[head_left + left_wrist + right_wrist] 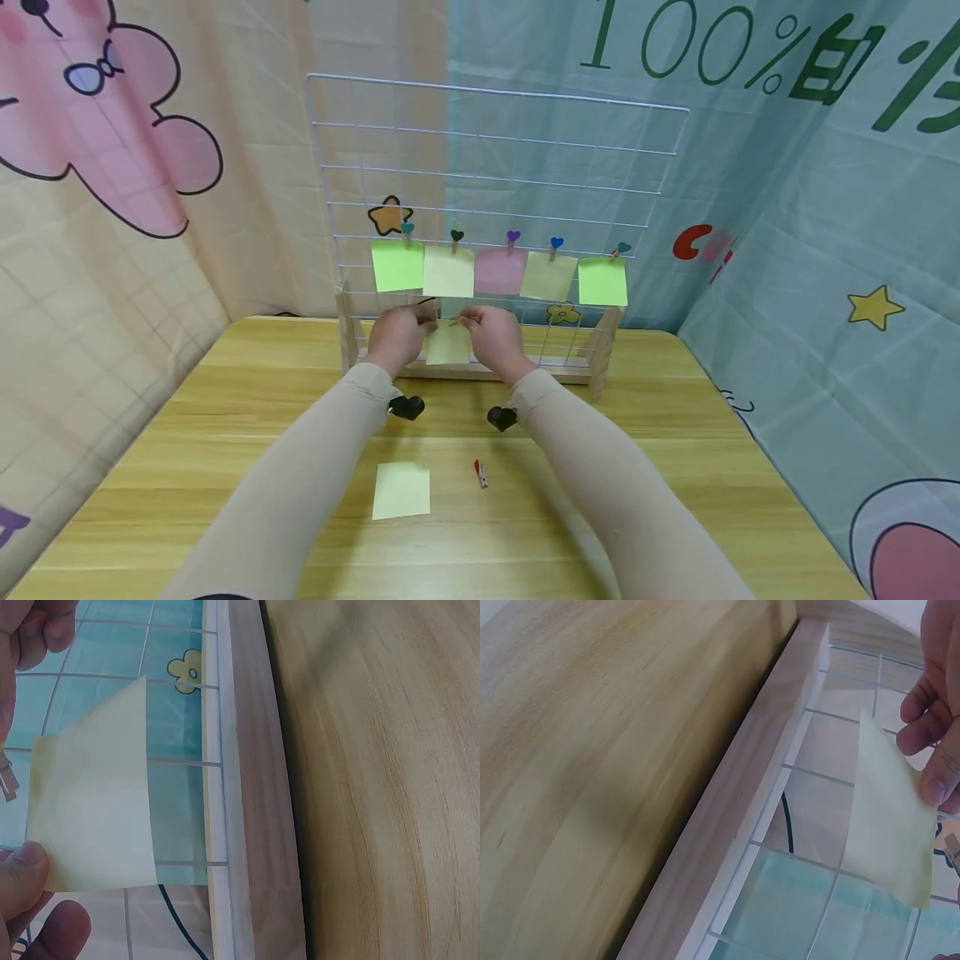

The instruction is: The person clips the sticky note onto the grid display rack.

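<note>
A pale yellow sticky note (pixel 447 346) hangs low in front of the white wire grid (pixel 495 175). My left hand (pixel 399 336) pinches its upper left corner between thumb and fingers; the left thumb (pixel 26 862) lies over the paper's edge. At the note's top edge my right hand (pixel 495 337) holds a small wooden clothespin (pixel 7 780) by its end, the fingers bent around it. The clothespin's head is hidden by the right fingers. In the right wrist view the note (pixel 889 817) bends slightly away from the wires.
Above the hands, a row of several notes, including a pink note (pixel 500 271), hangs from heart-topped clothespins. The grid stands in a wooden base (pixel 592 354). Nearer on the table (pixel 300 367) lie another yellow note (pixel 402 491) and a red-and-white clothespin (pixel 481 473). Printed curtains surround the table.
</note>
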